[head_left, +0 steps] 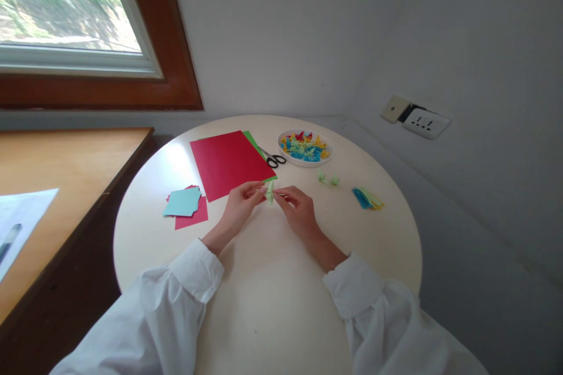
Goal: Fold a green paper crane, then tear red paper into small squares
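Note:
A small pale green folded paper crane (270, 192) is held above the middle of the round table. My left hand (244, 199) pinches its left side between thumb and fingers. From the right, my right hand (297, 204) pinches the other side with its fingertips. Two more pale green folded paper pieces (328, 179) rest on the table beyond my right hand. Behind them, a white round dish (281, 155) holds many small folded papers in blue, yellow, red and green. Fingers partly cover the crane, so its exact shape is hard to see.
Large red sheets (231, 161) lie over green paper, with black-handled scissors (275, 160) at their right edge. Small light blue squares (182, 202) sit on red ones at left. Blue and yellow folded strips (368, 198) lie at right. A wooden desk (88, 158) stands left.

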### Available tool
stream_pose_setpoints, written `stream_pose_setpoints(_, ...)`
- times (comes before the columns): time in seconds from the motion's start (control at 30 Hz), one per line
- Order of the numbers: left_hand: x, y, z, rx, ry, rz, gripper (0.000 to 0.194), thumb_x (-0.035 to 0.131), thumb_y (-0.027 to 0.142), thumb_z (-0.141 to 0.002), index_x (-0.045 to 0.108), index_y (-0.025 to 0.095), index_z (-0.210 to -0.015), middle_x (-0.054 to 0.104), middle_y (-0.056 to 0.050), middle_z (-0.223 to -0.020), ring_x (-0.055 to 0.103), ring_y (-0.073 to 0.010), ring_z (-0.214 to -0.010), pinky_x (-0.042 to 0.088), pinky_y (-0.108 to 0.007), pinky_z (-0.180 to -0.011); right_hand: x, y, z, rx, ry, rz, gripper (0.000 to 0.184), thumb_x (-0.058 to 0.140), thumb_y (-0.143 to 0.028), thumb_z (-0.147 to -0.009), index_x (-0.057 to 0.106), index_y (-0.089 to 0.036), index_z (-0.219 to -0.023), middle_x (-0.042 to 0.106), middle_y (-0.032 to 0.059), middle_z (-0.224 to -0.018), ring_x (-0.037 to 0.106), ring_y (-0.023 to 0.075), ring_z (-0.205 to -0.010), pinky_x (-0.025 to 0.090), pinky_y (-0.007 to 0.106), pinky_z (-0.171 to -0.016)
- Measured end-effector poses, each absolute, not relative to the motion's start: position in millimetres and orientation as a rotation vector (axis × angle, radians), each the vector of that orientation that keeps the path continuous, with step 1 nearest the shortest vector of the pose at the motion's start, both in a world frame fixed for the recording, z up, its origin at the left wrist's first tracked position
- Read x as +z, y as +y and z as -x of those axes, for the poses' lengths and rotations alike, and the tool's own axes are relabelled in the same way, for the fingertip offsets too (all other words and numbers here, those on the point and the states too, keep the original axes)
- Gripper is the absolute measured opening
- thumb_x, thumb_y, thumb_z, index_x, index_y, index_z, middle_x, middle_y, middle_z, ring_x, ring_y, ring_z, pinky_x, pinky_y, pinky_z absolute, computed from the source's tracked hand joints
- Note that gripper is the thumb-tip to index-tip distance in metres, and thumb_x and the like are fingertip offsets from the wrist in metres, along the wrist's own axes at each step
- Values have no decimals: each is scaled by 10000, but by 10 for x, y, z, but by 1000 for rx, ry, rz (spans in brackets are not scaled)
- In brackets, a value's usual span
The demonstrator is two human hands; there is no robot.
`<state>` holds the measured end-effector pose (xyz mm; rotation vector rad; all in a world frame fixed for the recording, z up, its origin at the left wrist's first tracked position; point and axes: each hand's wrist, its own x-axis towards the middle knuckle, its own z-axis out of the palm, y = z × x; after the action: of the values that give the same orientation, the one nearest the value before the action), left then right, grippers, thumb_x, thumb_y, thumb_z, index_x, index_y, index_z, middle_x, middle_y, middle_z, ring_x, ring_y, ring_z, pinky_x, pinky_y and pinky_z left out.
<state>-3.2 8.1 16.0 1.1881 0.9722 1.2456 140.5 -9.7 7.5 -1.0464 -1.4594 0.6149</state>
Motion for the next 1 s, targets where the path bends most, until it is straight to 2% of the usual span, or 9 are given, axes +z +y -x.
stream_pose_setpoints(0.27,50,110,59,1186,962,-1197,427,751,400,-635,661,117,-941,631,-7,-612,590,-128,-623,480,-270,-661,86,-121,-1397,603,-1520,1062,118,587,-259,-771,691,-217,-808,686,36,-812,620,150,-727,484,257,-605)
stream_pose_setpoints(0.37,29,124,67,1200,972,-1241,401,748,387,-635,663,126,-927,652,-23,-655,594,-139,-631,447,-247,-606,82,-118,-1388,642,-1486,1087,129,599,-282,-757,690,-203,-805,692,46,-823,630,160,-742,490,261,-609)
stream_pose_setpoints(0.53,74,110,42,1221,1008,-1279,363,765,334,-588,678,127,-872,689,-66,-813,619,-176,-704,445,-264,-626,73,-103,-1382,709,-1412,1128,160,618,-312,-725,682,-190,-807,702,53,-841,643,173,-748,506,277,-630)
stream_pose_setpoints(0.77,105,95,47,1239,961,-1382,164,688,233,-648,675,133,-776,674,-37,-766,601,-165,-734,433,-252,-663,34,-76,-1383,774,-1358,1135,173,607,-294,-711,674,-194,-836,707,42,-851,647,170,-743,514,275,-635)
stream_pose_setpoints(1.0,47,110,50,1189,922,-1249,224,703,266,-647,672,131,-824,673,-48,-811,592,-151,-717,449,-261,-656,5,-56,-1383,816,-1332,1109,182,616,-296,-698,662,-197,-844,703,36,-844,639,159,-714,519,276,-639)
